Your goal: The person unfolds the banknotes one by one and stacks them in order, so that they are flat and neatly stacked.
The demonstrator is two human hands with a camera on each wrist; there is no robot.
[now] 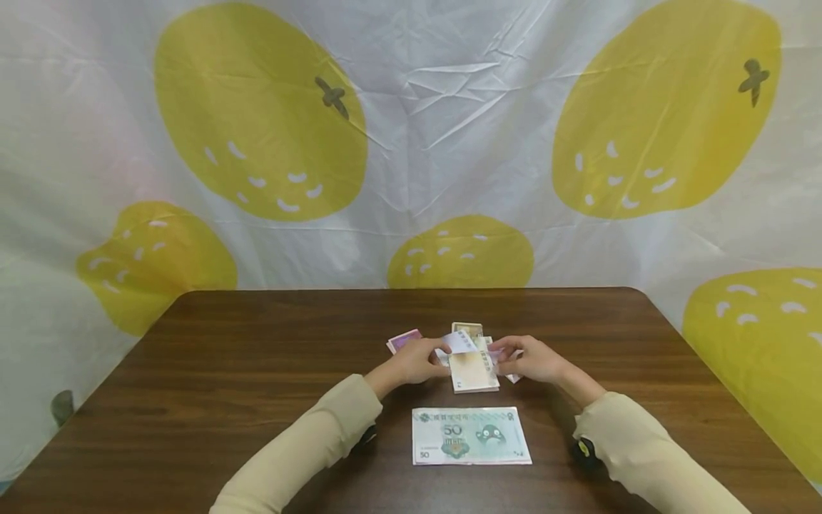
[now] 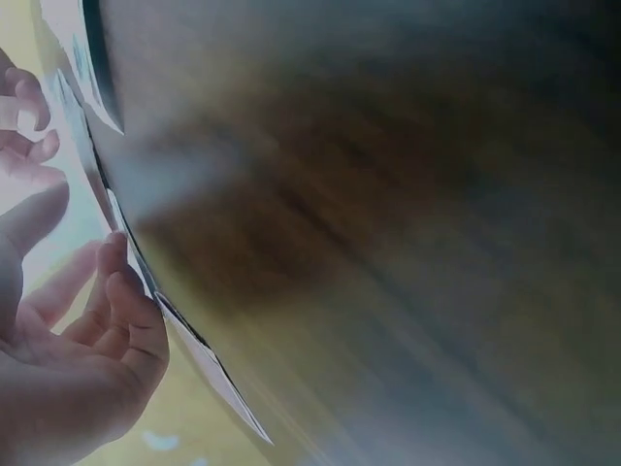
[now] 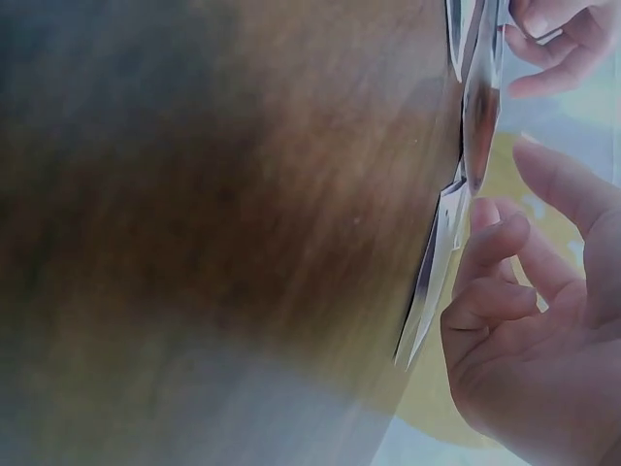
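Several play banknotes lie overlapped at the table's middle. My left hand (image 1: 420,360) is at their left side, its fingers around the end of a pale violet banknote (image 1: 459,343) that lies slantwise over the others. Below it is a cream banknote (image 1: 472,373). At the right side, my right hand (image 1: 534,359) has its thumb and bent fingers apart, close to the notes' edges; I see nothing gripped in it. In the right wrist view its thumb (image 3: 563,180) stands away from the fingers. Nearer me lies a green 50 banknote (image 1: 472,436), flat, with another edge beneath it.
A purple banknote (image 1: 403,340) pokes out behind the left hand, and a brownish banknote (image 1: 467,329) at the pile's far side. The brown wooden table (image 1: 257,343) ends against a white curtain (image 1: 449,143) printed with yellow lemons.
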